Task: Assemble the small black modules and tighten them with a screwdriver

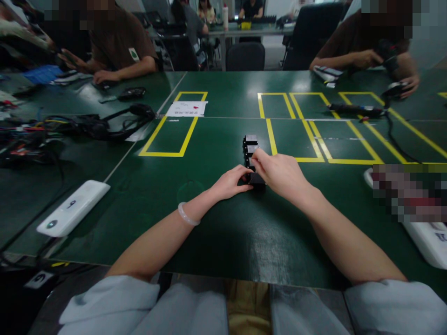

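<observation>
A row of small black blocks with grey faces [251, 139] stands on the green table, running away from me. My left hand [233, 180] grips the side of the near black block [257, 178] with thumb and fingers. Over the right side of the same row, my right hand [279, 171] is closed with its fingers curled down and pinched at the blocks. What sits between those fingertips is hidden by the hand itself. A pale bracelet [188, 215] circles my left wrist.
Yellow tape rectangles [162, 154] mark the green table. A white power bank-like case [74, 208] lies at left, near tangled black cables [104, 124]. Another white case [424, 242] lies at right. A paper sheet [186, 109] lies beyond. Two people sit opposite, one holding a black device [388, 56].
</observation>
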### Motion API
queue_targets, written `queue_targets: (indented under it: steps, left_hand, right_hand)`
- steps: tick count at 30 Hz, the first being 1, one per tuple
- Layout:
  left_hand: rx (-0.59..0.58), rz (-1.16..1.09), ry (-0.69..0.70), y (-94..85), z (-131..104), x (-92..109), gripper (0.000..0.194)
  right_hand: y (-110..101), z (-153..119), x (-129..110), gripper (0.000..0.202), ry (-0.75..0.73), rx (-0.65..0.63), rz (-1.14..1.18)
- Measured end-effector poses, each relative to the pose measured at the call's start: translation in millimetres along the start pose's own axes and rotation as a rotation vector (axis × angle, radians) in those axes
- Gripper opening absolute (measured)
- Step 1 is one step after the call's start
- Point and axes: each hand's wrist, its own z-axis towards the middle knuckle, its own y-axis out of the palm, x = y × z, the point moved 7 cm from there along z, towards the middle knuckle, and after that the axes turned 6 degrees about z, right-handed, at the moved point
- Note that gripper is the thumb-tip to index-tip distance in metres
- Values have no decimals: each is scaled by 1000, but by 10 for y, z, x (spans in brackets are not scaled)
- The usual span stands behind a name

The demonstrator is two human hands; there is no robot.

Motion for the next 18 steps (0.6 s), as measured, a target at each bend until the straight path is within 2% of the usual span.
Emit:
queue_targets:
  steps: [6,10,14,18]
  left_hand:
    - [-4,-34,-9,-50,-9,-10,40]
    - [-21,-81,-8,-186,-51,-63,45]
    - [-81,-67,-38,-542,-133,-10,48]
    - [-94,-2,-180,-1132,-389,242,32]
  right_hand:
    - [-8,-7,-36,30,-17,11,42]
    - [-10,-2,-33,37,-6,19,-16]
    - [20,15,-36,33,17,-9,-22]
    - [-6,5,-77,31,6,2,28]
